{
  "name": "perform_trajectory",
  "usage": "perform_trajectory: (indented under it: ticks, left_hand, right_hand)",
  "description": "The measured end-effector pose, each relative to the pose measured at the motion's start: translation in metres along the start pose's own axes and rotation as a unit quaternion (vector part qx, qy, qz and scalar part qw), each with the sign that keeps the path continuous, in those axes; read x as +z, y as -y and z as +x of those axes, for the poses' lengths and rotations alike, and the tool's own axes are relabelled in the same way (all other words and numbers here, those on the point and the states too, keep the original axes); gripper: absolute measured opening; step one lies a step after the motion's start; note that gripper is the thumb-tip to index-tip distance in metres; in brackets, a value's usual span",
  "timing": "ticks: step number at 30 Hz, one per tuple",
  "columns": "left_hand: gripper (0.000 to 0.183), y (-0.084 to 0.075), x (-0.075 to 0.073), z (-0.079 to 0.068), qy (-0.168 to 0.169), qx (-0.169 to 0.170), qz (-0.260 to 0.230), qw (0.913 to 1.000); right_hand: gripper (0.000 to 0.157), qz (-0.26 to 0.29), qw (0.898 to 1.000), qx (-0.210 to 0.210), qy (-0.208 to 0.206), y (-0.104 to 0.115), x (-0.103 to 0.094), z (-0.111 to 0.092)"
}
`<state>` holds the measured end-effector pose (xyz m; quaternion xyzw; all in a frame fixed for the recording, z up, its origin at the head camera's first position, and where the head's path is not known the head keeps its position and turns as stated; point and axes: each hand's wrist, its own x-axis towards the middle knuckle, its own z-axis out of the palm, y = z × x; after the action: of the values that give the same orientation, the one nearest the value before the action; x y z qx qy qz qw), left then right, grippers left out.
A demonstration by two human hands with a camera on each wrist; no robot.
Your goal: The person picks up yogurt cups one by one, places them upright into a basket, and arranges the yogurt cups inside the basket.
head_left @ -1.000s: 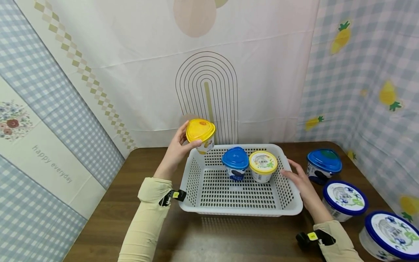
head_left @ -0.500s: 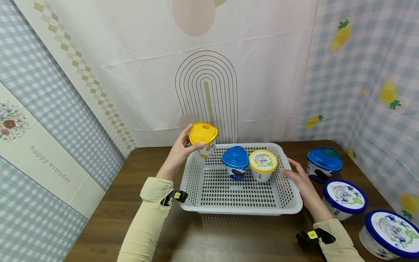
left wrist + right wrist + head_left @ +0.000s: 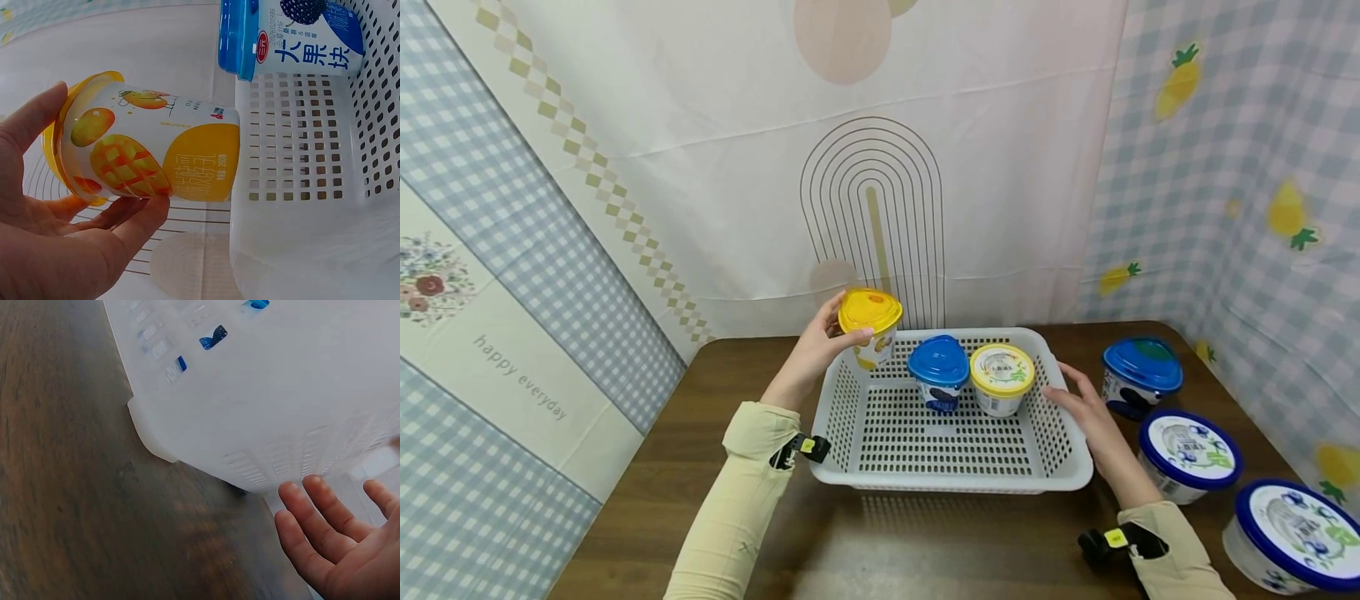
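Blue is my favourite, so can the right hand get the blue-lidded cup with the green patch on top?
Probably yes: the right hand holds no cup, and the blue-lidded cup stands close by, outside the basket, with nothing seen between them. It would have to leave the basket's side.

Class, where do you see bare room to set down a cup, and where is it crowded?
Free: inside the basket, in front of its blue-lidded cup and yellow-lidded tub; table before the basket, between the sleeves; table left of the left sleeve.
Crowded: the table's right side, with three blue-lidded containers near the right hand.
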<state>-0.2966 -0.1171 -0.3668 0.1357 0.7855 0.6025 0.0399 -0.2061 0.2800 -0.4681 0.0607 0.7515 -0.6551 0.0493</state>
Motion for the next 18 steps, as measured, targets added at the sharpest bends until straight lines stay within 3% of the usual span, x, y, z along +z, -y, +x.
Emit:
perform_trajectory:
  ticks: [18]
  left_hand:
    - [0.093, 0.001, -0.0005, -0.0004, 0.018, -0.041, 0.024, 0.9987]
  right_hand:
    - [0.088, 0.002, 1.0, 0.009, 0.001, 0.0003, -0.0005, 0.0014]
